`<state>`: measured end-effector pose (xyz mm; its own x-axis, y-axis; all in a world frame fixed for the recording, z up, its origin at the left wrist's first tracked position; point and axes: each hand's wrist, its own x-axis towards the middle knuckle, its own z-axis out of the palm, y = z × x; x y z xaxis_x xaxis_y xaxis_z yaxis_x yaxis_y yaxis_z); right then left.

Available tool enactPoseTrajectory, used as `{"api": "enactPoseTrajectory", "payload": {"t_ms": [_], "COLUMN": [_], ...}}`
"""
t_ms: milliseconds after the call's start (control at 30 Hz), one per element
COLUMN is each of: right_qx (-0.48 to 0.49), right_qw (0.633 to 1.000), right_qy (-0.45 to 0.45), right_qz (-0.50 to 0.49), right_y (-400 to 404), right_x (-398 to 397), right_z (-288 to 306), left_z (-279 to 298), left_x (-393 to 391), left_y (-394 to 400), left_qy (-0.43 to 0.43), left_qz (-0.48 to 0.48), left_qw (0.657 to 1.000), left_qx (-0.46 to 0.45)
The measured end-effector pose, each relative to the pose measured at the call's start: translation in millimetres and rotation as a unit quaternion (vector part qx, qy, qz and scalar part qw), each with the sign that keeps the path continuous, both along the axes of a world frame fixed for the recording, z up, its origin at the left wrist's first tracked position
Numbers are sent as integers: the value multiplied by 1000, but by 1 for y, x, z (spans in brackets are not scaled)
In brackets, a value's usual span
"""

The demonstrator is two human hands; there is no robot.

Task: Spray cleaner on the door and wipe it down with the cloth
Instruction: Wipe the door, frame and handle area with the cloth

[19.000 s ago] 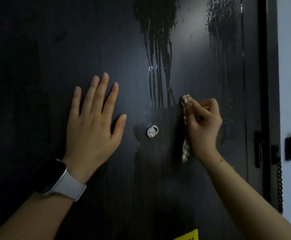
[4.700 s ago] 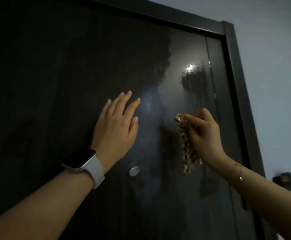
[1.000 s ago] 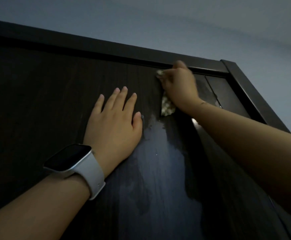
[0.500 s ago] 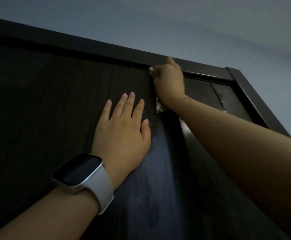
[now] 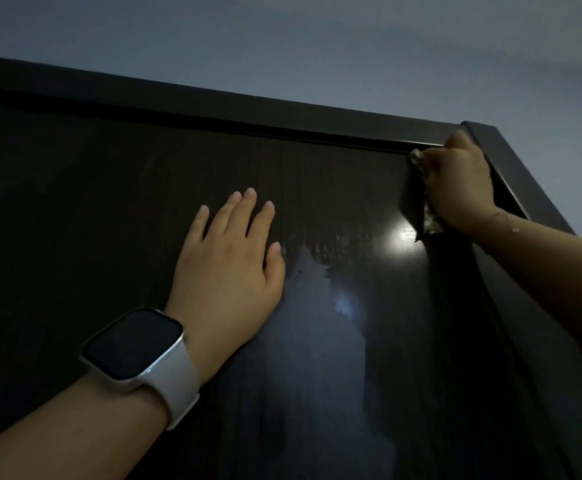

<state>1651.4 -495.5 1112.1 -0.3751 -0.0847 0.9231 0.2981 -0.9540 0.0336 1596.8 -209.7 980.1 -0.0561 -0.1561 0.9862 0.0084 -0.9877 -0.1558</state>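
Note:
The dark wood-grain door (image 5: pixel 109 220) fills most of the view, seen from below. Its lower middle is wet and shiny, with a bright reflection. My left hand (image 5: pixel 227 268) lies flat on the door with fingers spread, a white-strapped watch (image 5: pixel 137 344) on the wrist. My right hand (image 5: pixel 456 181) is up at the door's top right corner, closed on a patterned cloth (image 5: pixel 430 220). The cloth is pressed to the door, and part of it hangs below my fist. No spray bottle is in view.
The dark door frame (image 5: pixel 282 112) runs along the top and down the right side (image 5: pixel 511 174). Grey wall and ceiling (image 5: pixel 317 39) lie above and to the right of it.
My right hand has slid the cloth to the right along the door's top edge, from the middle to the top right corner. The left hand has stayed flat on the door.

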Motion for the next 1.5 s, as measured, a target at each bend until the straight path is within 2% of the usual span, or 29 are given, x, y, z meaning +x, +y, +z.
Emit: {"api": "enactPoseTrajectory", "payload": {"t_ms": [133, 300, 467, 567, 700, 800, 900, 1067, 1167, 1267, 1400, 1500], "right_qx": [27, -4, -52, -95, -178, -202, -185, -83, -48, -100, -215, -243], "right_qw": [1000, 1000, 998, 995, 983, 977, 981, 995, 996, 992, 973, 967], "right_qy": [-2, -20, -20, -3, 23, 47, 43, 42, 69, 62, 71, 70], "right_qz": [-15, -20, -4, 27, 22, 48, 47, 46, 39, 41, 41, 22], "right_y": [-47, -69, -75, -80, -94, -103, -96, -91, -90, -89, -97, -103], "right_x": [14, 23, 18, 14, -2, -6, -4, 7, 8, 1, -8, -6], "right_z": [7, 18, 9, -23, -101, -135, -108, 6, 24, -34, -160, -186], "left_z": [11, 26, 18, 6, 3, 3, 4, 5, 4, 4, 4, 4], "left_x": [-13, -2, 25, 38, 42, 42, 44, 48, 46, 46, 47, 46], "left_y": [-41, -121, -165, -173, -174, -174, -173, -172, -173, -173, -173, -172], "left_qy": [-18, 5, 25, 8, -7, -13, -16, -34, -27, -27, -27, -21], "left_qz": [25, -47, -82, -63, -73, -71, -69, -54, -59, -65, -65, -68], "left_qw": [999, 996, 993, 995, 995, 994, 994, 995, 994, 994, 994, 994], "left_qx": [-31, 71, 86, 76, 70, 77, 82, 80, 83, 79, 79, 80]}}
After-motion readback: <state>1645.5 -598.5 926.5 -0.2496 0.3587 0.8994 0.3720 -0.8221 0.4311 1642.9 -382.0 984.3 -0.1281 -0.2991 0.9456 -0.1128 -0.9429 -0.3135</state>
